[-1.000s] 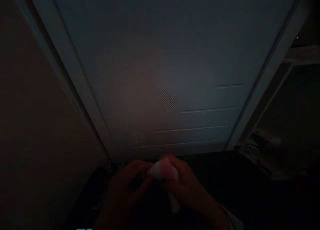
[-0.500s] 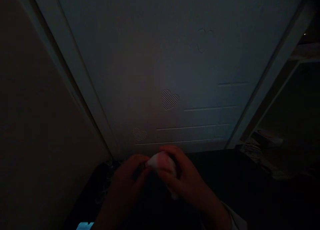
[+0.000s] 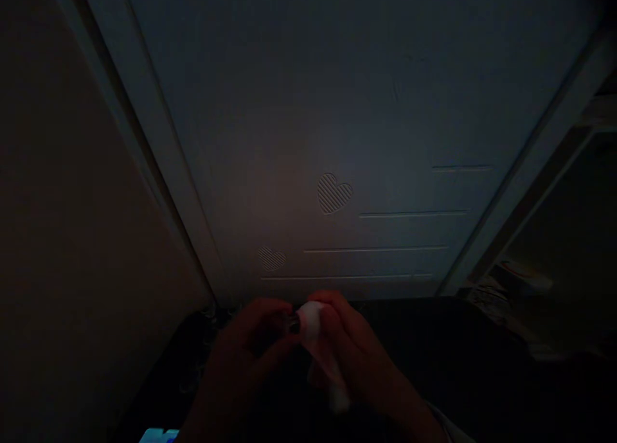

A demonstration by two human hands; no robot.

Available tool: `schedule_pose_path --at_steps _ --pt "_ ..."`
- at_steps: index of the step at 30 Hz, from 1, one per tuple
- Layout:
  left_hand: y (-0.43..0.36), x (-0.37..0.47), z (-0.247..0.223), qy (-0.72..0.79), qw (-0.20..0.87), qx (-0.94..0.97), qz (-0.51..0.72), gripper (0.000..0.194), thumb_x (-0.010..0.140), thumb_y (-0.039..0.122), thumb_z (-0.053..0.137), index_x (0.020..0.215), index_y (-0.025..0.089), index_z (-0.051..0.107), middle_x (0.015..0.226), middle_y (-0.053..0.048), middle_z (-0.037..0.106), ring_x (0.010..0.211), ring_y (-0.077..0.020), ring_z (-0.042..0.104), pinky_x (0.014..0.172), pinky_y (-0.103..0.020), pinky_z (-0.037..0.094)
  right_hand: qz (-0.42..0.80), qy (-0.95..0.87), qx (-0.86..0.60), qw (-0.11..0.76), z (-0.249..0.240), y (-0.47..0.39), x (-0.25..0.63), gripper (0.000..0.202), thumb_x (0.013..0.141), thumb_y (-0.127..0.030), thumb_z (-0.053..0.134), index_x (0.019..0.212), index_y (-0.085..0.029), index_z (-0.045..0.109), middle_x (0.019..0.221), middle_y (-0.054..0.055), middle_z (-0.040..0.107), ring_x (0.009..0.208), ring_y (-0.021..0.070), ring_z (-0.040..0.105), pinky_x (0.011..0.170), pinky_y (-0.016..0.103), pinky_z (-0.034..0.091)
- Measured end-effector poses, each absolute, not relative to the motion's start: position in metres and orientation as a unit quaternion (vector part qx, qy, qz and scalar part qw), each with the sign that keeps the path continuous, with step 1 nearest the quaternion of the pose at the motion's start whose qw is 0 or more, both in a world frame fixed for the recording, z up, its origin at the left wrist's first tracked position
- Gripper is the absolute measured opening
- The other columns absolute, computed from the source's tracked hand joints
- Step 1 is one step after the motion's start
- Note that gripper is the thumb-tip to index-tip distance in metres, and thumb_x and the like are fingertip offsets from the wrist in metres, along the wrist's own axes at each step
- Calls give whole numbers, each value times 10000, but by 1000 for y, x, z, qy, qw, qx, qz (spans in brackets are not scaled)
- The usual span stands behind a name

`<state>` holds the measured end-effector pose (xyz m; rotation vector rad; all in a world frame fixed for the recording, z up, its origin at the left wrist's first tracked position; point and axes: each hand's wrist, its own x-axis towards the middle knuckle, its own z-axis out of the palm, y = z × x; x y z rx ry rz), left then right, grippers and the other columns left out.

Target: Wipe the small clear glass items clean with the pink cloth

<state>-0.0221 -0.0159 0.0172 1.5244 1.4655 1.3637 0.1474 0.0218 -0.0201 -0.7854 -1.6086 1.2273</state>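
Where the cloth is: low and near the centre, the pink and white cloth (image 3: 324, 353) sits between the hands, bunched at the top, its tail hanging below the right fingers.
Right hand: this hand (image 3: 359, 346) is curled round the cloth, gripping its bunched part between thumb and fingers.
Left hand: its thumb and fingers are drawn close together; this hand (image 3: 245, 343) seems to pinch a small dark piece (image 3: 293, 324) against the cloth's near edge.
Cloth's feel: probably light, soft and limp, with little slip and nothing to break; it should fold wherever it is pressed.
Cloth's hold: the gathered top looks the surest place; the loose tail would likely just swing.
Dark piece's feel: a glint suggests something smooth and stiff, perhaps slippery, best pinched by its sides.
Hard to make out: in this dimness the dark piece's shape and the cloth's full outline are unclear; the left fingertips merge into shadow.
Hidden: the right palm and whatever cloth lies inside it.
Cut off: a bright blue object (image 3: 158, 436) at the bottom edge, and the right sleeve (image 3: 450, 429).
Backdrop: a pale door (image 3: 270, 134) with grooved hearts stands beyond.
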Motion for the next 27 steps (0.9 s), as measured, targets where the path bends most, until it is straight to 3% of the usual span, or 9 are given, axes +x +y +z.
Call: schedule_pose_path --at_steps 10,17,22,27 --pt "-18 -25 13 571 342 498 556 201 664 300 769 861 267 747 821 13 792 799 -201 735 723 -276 570 607 -537 -287 511 -27 25 149 409 911 -610 587 1004 -247 750 954 41 749 867 197 670 758 276 536" --pt "-18 -24 20 563 354 496 557 216 611 265 769 823 254 730 738 30 760 730 -186 709 680 -267 546 581 -609 -292 454 -22 21 152 335 859 -493 698 1098 -258 689 999 23 700 882 188 636 750 271 507" --pt "-19 -21 20 560 356 506 551 215 588 253 775 791 247 707 707 40 717 705 -175 657 678 -267 500 524 -651 -304 457 -19 18 144 253 940 -437 579 1077 -226 617 937 18 644 828 171 594 730 276 466" --pt "-18 -17 21 561 356 529 529 188 608 304 761 752 241 658 649 48 638 650 -170 595 626 -270 456 485 -676 -308 462 -22 17 143 357 992 -535 446 977 -204 578 797 -1 581 690 152 529 609 260 413"
